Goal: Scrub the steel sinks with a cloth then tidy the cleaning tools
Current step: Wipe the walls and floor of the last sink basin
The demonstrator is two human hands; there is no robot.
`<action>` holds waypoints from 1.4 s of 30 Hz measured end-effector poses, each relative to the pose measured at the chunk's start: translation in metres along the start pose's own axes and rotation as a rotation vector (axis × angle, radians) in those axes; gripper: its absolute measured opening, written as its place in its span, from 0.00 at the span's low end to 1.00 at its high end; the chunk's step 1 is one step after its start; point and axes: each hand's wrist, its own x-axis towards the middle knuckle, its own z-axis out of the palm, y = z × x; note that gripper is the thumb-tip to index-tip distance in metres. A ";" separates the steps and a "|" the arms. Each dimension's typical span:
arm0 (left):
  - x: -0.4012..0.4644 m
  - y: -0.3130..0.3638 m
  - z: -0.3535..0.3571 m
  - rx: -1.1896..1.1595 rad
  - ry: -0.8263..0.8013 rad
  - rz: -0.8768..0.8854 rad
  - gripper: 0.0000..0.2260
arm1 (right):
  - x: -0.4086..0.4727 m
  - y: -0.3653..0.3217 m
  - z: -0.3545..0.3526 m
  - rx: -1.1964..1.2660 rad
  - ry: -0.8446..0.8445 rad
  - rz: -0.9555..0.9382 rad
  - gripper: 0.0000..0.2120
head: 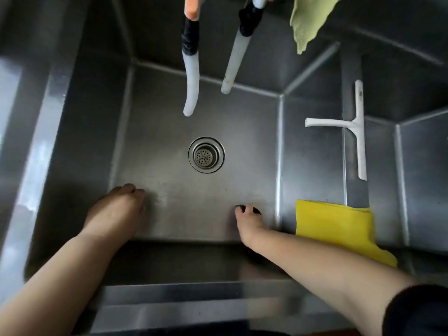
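While both hands reach down into the steel sink [80, 117], no cloth is in either of them.

Near the front wall of the basin, the left hand [116, 209] rests with fingers curled loosely on the dull grey floor, grasping nothing; the right hand [249, 221] lies towards the front right corner with fingers bent around something small and dark (what it is cannot be told). At the middle of the floor sits the round drain strainer [206, 155]. Two white hoses [191, 88] hang from the back edge over the basin. On the divider between this basin and its right-hand neighbour lies a white squeegee [358, 132], and a yellow cloth [339, 229] is draped over the divider's front end. A pale green cloth [310, 20] hangs at the back right corner.
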 end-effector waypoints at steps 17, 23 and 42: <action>-0.057 0.056 -0.096 -0.002 0.141 0.147 0.16 | -0.122 -0.011 -0.141 1.193 0.545 -0.178 0.21; -0.092 0.113 -0.141 -0.497 0.256 0.216 0.16 | -0.175 -0.021 -0.164 1.049 0.600 -0.383 0.21; -0.138 0.151 -0.182 -0.864 0.299 0.227 0.06 | -0.244 0.037 -0.186 1.002 0.793 -0.316 0.14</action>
